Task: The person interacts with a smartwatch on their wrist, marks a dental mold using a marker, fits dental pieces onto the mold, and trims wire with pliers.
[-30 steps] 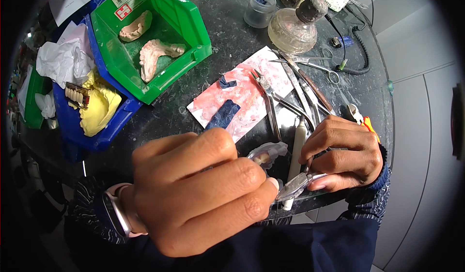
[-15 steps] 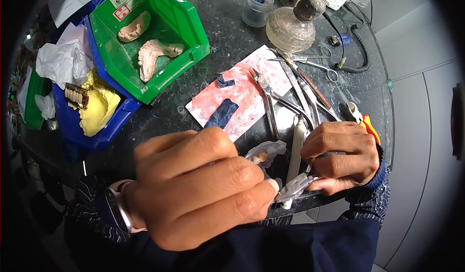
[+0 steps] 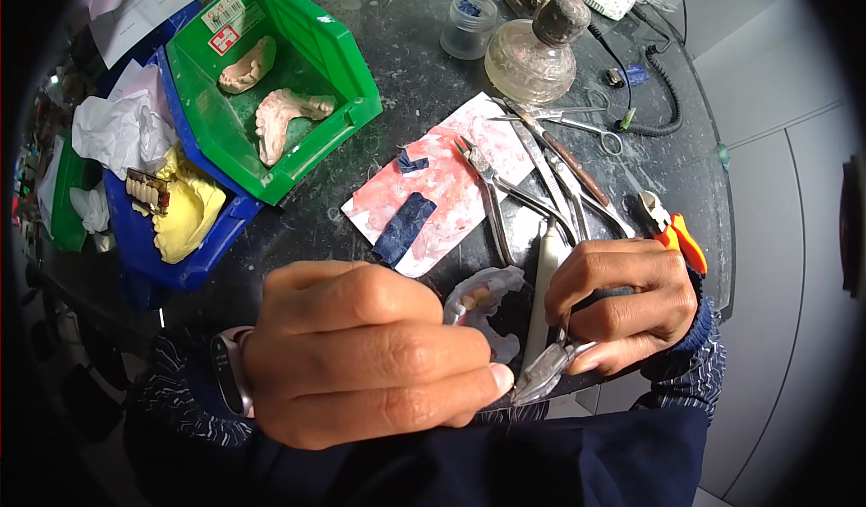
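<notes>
My left hand [image 3: 379, 354] is closed, knuckles up, its fingertips hidden underneath, so what it holds does not show. Its nearest visible tip lies close to a shiny, clear-grey flat piece [image 3: 541, 373]. That piece is pinched by my right hand [image 3: 622, 304], whose fingers curl down to the thumb; a thin metal bit shows beside them. Partly behind my left hand lies a pale dental cast [image 3: 483, 295] with a few tooth-coloured teeth. A white rod-shaped handle [image 3: 543, 281] rests on the bench between my hands.
Pink-stained paper [image 3: 442, 182] carries blue strips [image 3: 406, 227], pliers [image 3: 492, 196] and metal tools. Orange-handled cutters [image 3: 672, 232] lie right. Farther back stand a glass burner [image 3: 532, 60] and small jar [image 3: 467, 27]. A green bin [image 3: 311, 160] with pink casts overlaps a blue bin [image 3: 203, 259] at left.
My left hand has shifted slightly left, showing more of the dental cast. The shiny piece stays between my hands, now tilted more steeply. My right hand has moved slightly left.
</notes>
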### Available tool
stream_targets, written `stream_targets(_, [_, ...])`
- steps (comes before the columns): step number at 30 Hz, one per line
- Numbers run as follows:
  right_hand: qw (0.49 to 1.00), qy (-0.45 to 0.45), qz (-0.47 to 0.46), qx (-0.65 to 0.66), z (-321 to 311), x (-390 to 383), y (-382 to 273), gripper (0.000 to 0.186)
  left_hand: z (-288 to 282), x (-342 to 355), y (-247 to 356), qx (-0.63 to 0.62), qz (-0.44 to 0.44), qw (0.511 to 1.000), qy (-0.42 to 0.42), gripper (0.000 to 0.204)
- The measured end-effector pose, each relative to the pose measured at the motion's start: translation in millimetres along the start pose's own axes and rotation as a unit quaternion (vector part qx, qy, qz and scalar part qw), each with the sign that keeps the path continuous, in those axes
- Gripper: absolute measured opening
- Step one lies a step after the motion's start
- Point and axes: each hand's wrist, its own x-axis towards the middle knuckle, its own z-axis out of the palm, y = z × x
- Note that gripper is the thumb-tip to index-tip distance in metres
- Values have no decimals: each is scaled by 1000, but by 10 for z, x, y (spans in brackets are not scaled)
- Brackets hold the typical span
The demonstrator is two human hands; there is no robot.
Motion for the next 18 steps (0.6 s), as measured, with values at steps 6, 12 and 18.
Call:
stream_targets(6, [1000, -5, -7, -28, -13, -22, 54, 27, 2, -4, -20, 10, 8, 1000, 8, 16])
stream_targets(12, [1000, 8, -1, 0, 10, -18, 33, 18, -21, 5, -11, 13, 6, 1000, -20, 14])
stream_targets(18, [999, 23, -36, -22, 33, -25, 84, 19, 24, -16, -31, 33, 20, 999, 9, 14])
